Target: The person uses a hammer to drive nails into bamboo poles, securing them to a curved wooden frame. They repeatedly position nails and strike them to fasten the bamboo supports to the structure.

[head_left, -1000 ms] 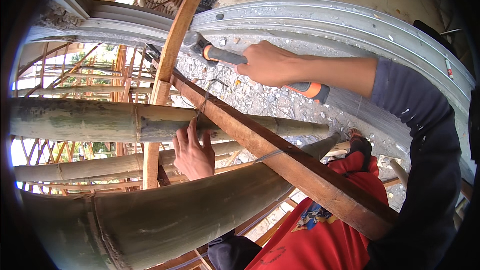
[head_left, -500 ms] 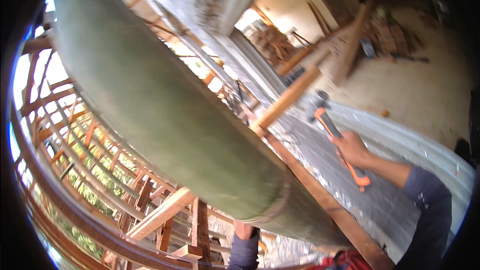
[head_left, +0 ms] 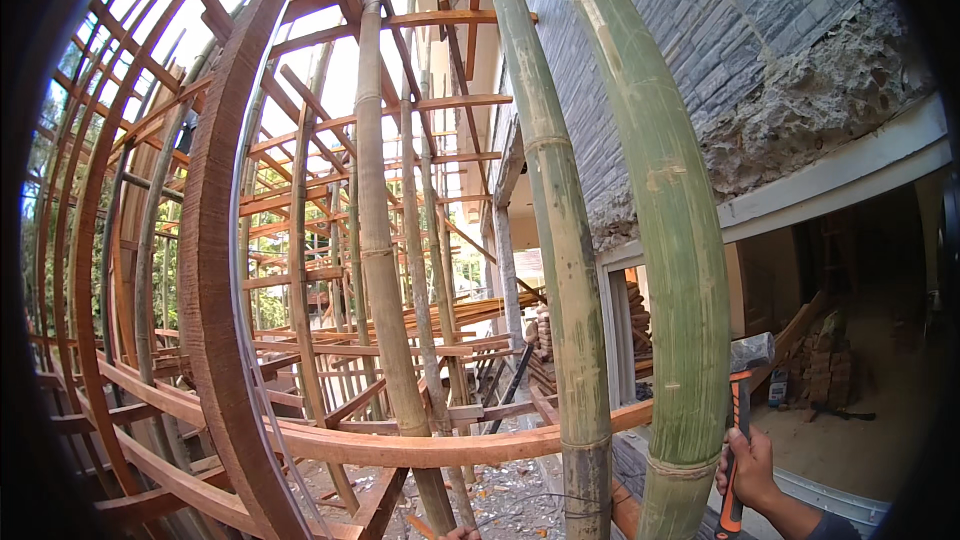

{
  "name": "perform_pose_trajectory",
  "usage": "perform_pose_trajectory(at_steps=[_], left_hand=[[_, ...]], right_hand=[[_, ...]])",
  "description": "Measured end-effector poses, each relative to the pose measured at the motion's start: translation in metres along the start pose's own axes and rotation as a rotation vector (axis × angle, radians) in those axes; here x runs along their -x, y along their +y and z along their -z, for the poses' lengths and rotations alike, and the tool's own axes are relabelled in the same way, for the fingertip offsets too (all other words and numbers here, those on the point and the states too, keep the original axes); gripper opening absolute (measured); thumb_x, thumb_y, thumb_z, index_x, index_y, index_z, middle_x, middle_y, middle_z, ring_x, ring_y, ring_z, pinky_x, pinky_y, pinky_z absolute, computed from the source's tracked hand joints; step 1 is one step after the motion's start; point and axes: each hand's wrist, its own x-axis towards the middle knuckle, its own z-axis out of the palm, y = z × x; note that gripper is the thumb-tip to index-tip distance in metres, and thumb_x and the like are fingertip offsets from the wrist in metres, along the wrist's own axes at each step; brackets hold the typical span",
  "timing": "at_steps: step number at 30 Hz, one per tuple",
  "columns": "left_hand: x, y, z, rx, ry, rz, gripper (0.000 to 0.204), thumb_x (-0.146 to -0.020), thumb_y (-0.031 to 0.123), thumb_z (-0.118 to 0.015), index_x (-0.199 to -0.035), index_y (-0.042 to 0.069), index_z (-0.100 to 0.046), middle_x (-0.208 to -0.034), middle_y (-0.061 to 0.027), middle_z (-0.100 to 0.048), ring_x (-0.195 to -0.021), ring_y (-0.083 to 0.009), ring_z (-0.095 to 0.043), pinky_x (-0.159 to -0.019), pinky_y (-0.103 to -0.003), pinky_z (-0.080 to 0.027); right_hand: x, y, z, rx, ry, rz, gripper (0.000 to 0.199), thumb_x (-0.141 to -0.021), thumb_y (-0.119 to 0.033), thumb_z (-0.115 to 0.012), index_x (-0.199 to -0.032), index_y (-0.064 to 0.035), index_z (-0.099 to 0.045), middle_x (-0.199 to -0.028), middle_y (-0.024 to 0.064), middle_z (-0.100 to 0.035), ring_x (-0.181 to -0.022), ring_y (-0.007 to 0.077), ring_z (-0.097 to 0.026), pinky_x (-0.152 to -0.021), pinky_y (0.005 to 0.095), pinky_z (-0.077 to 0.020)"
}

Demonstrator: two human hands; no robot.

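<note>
My right hand [head_left: 748, 468] is low at the right edge, closed around the orange and black handle of a hammer [head_left: 738, 418]. The hammer stands upright, its grey head just right of a thick green bamboo pole [head_left: 672, 240]. A second bamboo pole [head_left: 560, 240] rises just left of it. A curved reddish wooden beam [head_left: 430, 445] crosses behind both poles at waist height. Only a sliver of my left hand [head_left: 462, 533] shows at the bottom edge, near the foot of a thinner pole [head_left: 385, 270]; its grip is hidden.
A dense scaffold of wooden beams [head_left: 215, 240] and bamboo fills the left and middle. A grey stone wall [head_left: 720, 30] rises at the right above a white-framed opening [head_left: 840, 180] with stacked wood [head_left: 822, 350] inside. Rubble [head_left: 500, 495] covers the ground below.
The view has swung up from the bamboo and beam to the upright poles and scaffold. The hammer, earlier angled toward the beam, now stands upright in my right hand at the lower right.
</note>
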Motion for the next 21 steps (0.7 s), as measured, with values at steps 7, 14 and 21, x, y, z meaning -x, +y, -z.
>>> perform_pose_trajectory(at_steps=[7, 14, 21], left_hand=[[-0.020, -0.029, 0.032, 0.027, 0.452, 0.147, 0.016, -0.085, 0.014, -0.054, -0.083, -0.002, -0.056, -0.072, -0.0176, -0.057, -0.062, -0.0328, -0.053, -0.058, -0.040, -0.044], [0.028, -0.080, 0.001, -0.022, 0.249, 0.323, 0.015, -0.087, 0.013, -0.050, -0.091, -0.002, -0.054, -0.073, -0.0168, -0.055, -0.068, -0.0314, -0.055, -0.061, -0.039, -0.042], [0.211, -0.138, 0.025, -0.293, -0.125, 0.806, 0.021, -0.093, 0.018, -0.039, -0.098, 0.000, -0.048, -0.083, -0.0251, -0.059, -0.073, -0.0453, -0.055, -0.064, -0.050, -0.038]], right_hand=[[0.011, -0.076, -0.003, 0.108, 0.100, 0.306, 0.023, -0.095, -0.031, -0.040, -0.091, -0.0088, -0.038, -0.058, 0.0030, -0.040, -0.037, 0.0109, -0.042, -0.032, 0.0246, -0.0371], [0.036, -0.130, -0.017, 0.245, 0.127, 0.495, 0.025, -0.096, -0.031, -0.039, -0.094, -0.0064, -0.040, -0.060, 0.0021, -0.040, -0.042, 0.0078, -0.040, -0.037, 0.0220, -0.0375], [0.058, -0.151, -0.022, 0.288, 0.173, 0.608, 0.033, -0.096, -0.037, -0.033, -0.101, -0.0050, -0.040, -0.064, 0.0025, -0.040, -0.045, 0.0078, -0.039, -0.040, 0.0204, -0.0337]])
